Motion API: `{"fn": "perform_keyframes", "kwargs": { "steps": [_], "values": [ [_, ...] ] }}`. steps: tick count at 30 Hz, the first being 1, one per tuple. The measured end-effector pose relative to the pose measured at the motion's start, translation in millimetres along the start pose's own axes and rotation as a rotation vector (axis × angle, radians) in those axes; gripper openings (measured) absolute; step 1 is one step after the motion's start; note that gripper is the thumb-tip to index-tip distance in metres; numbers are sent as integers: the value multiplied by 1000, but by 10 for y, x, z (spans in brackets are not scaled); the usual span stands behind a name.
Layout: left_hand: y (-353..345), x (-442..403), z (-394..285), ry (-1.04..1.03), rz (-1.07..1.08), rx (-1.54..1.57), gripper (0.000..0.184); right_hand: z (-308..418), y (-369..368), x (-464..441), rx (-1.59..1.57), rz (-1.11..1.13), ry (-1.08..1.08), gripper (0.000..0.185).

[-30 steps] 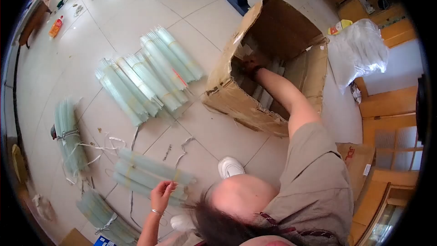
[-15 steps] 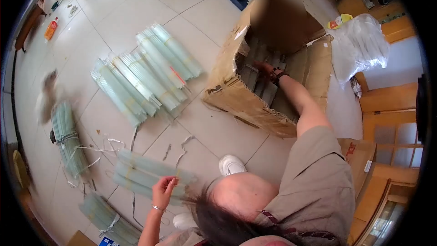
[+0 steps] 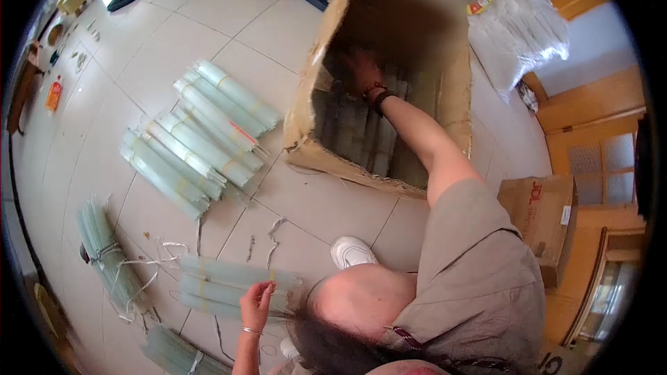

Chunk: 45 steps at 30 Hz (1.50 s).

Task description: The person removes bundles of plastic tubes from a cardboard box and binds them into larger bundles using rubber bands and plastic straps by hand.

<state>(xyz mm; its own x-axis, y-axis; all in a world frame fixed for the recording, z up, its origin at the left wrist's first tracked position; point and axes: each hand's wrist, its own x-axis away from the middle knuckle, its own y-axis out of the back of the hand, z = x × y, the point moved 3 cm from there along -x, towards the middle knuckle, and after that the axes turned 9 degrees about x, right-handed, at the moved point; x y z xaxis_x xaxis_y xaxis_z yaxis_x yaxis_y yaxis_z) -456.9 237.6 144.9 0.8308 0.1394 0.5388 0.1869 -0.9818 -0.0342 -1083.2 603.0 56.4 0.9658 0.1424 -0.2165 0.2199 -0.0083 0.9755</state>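
The right hand (image 3: 363, 73) is sunk into the open brown cardboard box (image 3: 455, 111), among bundles of slim pale sticks (image 3: 354, 135); its fingers are blurred by shadow, so their spread and grip cannot be told. The left hand (image 3: 257, 303) is held loosely curled, fingertips close together, over the end of a pale-green translucent stick bundle (image 3: 226, 281); contact cannot be told. The right forearm is bordered by the box's near rim; bare tiled floor (image 3: 326, 212) is left between box and white shoe (image 3: 352, 253).
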Motion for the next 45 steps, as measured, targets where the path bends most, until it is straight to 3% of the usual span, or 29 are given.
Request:
{"fn": "perform_keyframes", "kwargs": {
  "steps": [2,5,8,11,13,17,21,32,38,45],
  "values": [
    [-19,-6,-56,-9,-5,-120,17,-64,86,187,103,-15,196,74],
    [2,43,-96,-13,-35,-181,16,26,1056,385,164,220,198,71],
    [56,87,84,-63,-75,-113,15,-158,1011,265,288,213,183,63],
    [27,184,81,-31,-84,-113,15,82,162,49,578,-56,411,51],
    [-23,232,-44,-6,-64,-182,15,458,106,24,509,96,441,51],
    [-57,264,49,-44,-14,-242,15,878,218,9,275,529,340,52],
    [-61,319,-183,-17,-68,-208,15,783,185,-176,218,635,298,52],
    [253,319,-93,152,-122,-297,18,178,-65,107,-31,651,88,55],
    [118,-36,-388,38,-120,-282,17,89,86,213,-136,633,22,57],
    [187,32,-277,-36,-114,-359,16,-131,120,272,-256,567,-59,60]
  ]
}}
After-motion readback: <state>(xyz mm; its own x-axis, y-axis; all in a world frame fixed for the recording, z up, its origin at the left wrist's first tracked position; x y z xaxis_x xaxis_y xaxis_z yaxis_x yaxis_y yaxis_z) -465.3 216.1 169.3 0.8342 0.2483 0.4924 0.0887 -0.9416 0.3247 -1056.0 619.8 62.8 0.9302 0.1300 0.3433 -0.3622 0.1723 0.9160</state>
